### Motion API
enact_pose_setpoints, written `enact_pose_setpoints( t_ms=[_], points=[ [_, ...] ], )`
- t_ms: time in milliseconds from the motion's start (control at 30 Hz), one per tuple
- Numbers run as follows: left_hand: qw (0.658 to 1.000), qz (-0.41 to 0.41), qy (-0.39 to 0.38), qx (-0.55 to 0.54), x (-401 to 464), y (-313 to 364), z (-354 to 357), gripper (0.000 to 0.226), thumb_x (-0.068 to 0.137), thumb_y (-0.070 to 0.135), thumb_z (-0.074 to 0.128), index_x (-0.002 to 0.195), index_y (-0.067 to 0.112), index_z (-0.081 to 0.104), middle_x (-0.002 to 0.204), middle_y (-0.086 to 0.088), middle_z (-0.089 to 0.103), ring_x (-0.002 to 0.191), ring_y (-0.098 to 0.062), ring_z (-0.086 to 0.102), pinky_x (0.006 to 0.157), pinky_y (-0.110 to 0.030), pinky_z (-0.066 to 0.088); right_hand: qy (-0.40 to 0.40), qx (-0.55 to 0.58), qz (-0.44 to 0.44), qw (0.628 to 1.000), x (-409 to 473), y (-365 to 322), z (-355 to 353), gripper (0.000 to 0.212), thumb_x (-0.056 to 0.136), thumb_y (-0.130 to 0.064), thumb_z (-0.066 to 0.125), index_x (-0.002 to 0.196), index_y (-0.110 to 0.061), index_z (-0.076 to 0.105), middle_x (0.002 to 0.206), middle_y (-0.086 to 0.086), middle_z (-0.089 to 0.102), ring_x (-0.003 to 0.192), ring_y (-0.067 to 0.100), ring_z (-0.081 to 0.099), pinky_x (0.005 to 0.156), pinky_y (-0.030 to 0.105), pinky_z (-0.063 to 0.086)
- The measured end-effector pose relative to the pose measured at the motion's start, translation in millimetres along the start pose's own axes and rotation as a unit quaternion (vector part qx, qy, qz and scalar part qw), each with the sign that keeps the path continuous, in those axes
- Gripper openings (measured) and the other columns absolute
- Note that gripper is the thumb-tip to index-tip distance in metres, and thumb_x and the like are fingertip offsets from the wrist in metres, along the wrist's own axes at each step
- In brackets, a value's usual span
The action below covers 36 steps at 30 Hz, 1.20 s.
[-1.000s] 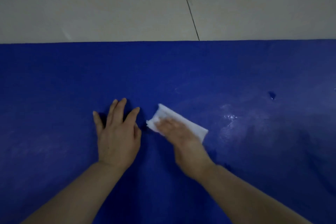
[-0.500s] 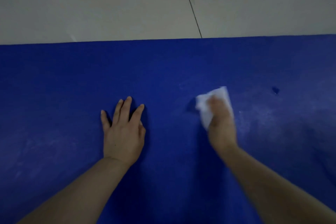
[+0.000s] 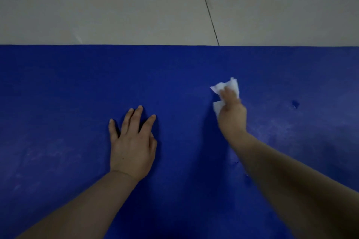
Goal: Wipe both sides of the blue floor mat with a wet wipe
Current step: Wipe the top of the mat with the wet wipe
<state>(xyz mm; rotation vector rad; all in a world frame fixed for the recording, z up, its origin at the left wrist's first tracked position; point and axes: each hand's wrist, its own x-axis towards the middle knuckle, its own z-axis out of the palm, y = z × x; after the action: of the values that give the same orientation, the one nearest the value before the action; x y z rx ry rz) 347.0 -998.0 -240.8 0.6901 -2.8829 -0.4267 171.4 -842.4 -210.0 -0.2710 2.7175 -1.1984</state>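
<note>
We see the blue floor mat spread flat across the pale tiled floor, its far edge running straight across the upper part of the view. Our left hand rests palm down on the mat, fingers straight and spread, its grip holding nothing. Our right hand is further out and to the right, pressing a crumpled white wet wipe onto the mat; the fingers bunch over the wipe, so this grip seems closed on it (motion blur hides the fingertips). A small dark mark sits on the mat to the right of the wipe, apart from it.
</note>
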Motion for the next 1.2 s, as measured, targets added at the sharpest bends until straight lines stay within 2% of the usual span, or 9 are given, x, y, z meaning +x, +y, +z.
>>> enact_pose_setpoints(
  t_ms=[167,333,467,567,700,800,900,1000,1200],
  points=[
    [1.0,0.001,0.005,0.0,-1,-1,0,0.05,0.081,0.012,0.064,0.13,0.015,0.057,0.146,-0.015,0.042,0.137,-0.03,0.034,0.107,-0.068,0.019,-0.071,-0.061,-0.275,0.957,-62,3,45,0.051,0.074,-0.013,0.059,0.125,-0.018,0.059,0.12,-0.006,0.065,0.113,0.008,0.058,0.11,0.029,0.023],
    [1.0,0.001,0.004,0.001,-1,0,-1,0.048,0.084,0.014,0.06,0.131,0.015,0.056,0.147,-0.015,0.041,0.138,-0.031,0.033,0.109,-0.066,0.017,-0.028,-0.325,-0.169,0.93,-42,17,22,0.073,0.089,-0.003,0.034,0.15,-0.014,-0.005,0.153,-0.005,0.03,0.142,0.013,0.026,0.119,0.033,0.004],
    [1.0,-0.003,0.004,0.001,-2,0,0,0.049,0.082,0.015,0.059,0.131,0.015,0.056,0.147,-0.015,0.041,0.138,-0.03,0.033,0.109,-0.067,0.019,-0.087,-0.285,-0.158,0.941,-48,-13,28,0.059,0.09,0.006,0.038,0.144,-0.018,0.038,0.151,0.0,0.035,0.141,0.015,0.028,0.117,0.024,0.011],
    [1.0,0.004,0.008,0.006,-1,-1,-1,0.048,0.081,0.014,0.06,0.129,0.014,0.057,0.145,-0.016,0.043,0.136,-0.031,0.036,0.107,-0.067,0.021,-0.07,-0.358,-0.354,0.861,-74,-17,56,0.064,0.082,-0.018,0.023,0.141,-0.031,0.043,0.146,-0.015,0.041,0.137,0.001,0.032,0.113,0.015,0.019],
    [1.0,0.004,0.002,-0.001,-1,-1,-3,0.047,0.084,0.019,0.054,0.131,0.015,0.057,0.146,-0.015,0.042,0.137,-0.031,0.035,0.109,-0.065,0.019,-0.082,-0.59,-0.358,0.719,-52,12,31,0.06,0.088,-0.002,0.006,0.144,0.013,-0.009,0.155,0.024,-0.008,0.145,0.036,-0.004,0.119,0.038,0.005],
    [1.0,0.0,0.001,0.006,-2,-1,-1,0.047,0.084,0.019,0.055,0.131,0.015,0.057,0.146,-0.014,0.042,0.137,-0.03,0.036,0.109,-0.065,0.02,-0.069,-0.419,-0.186,0.886,-44,3,12,0.062,0.088,0.015,0.024,0.148,-0.002,0.025,0.155,-0.001,0.004,0.146,0.026,0.016,0.118,0.039,0.021],
    [1.0,0.002,0.013,0.007,-1,-1,2,0.048,0.081,0.017,0.059,0.129,0.015,0.058,0.145,-0.015,0.043,0.137,-0.03,0.035,0.108,-0.066,0.021,-0.085,-0.449,-0.292,0.84,-75,-19,33,0.063,0.082,0.009,0.005,0.144,0.014,0.002,0.153,0.026,-0.009,0.143,0.041,-0.003,0.119,0.045,0.006],
    [1.0,0.003,0.013,0.008,0,-1,1,0.049,0.08,0.016,0.061,0.129,0.015,0.058,0.146,-0.015,0.043,0.137,-0.03,0.035,0.108,-0.066,0.02,-0.147,-0.268,-0.328,0.894,-91,-15,58,0.063,0.07,0.01,0.06,0.132,0.002,0.052,0.141,0.015,0.048,0.131,0.027,0.045,0.109,0.038,0.036],
    [1.0,0.001,0.007,0.008,-2,-1,1,0.048,0.084,0.021,0.048,0.131,0.016,0.057,0.146,-0.014,0.042,0.138,-0.03,0.035,0.11,-0.065,0.019,-0.025,-0.27,-0.143,0.952,-43,4,15,0.078,0.073,0.021,0.045,0.144,-0.012,0.039,0.151,0.002,0.037,0.133,0.019,0.038,0.111,0.036,0.034]
  ],
)
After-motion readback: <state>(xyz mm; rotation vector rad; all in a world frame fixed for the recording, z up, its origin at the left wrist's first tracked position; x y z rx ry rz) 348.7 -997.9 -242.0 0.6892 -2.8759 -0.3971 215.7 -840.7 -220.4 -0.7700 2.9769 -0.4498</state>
